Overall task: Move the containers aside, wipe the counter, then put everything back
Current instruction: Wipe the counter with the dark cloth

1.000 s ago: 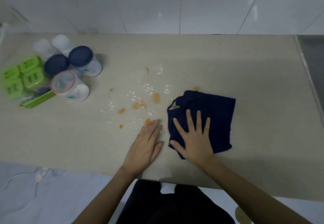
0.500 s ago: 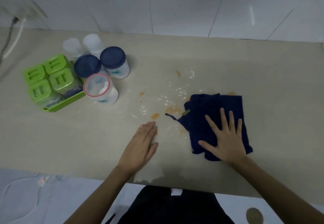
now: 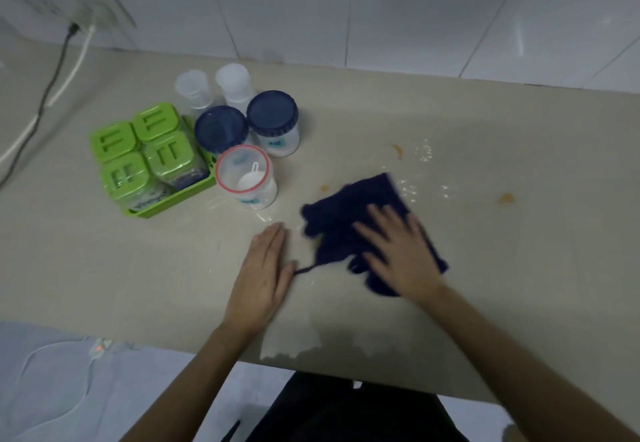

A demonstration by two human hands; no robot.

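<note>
Cloth point(image 3: 360, 220) lay under flat-spread right hand point(image 3: 398, 251); left hand point(image 3: 265, 270) rested flat, empty. Risk: leftward sweep knocking red-rimmed jar point(image 3: 246, 178) beyond left fingertips.

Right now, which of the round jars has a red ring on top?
The clear jar nearest the left hand, with a white scoop inside. The two jars behind it have dark blue lids.

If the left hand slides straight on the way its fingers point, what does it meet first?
Probably the red-rimmed clear jar: the left hand lies flat, fingers aimed up and slightly left across bare counter. It might narrowly pass the jar's right side.
</note>
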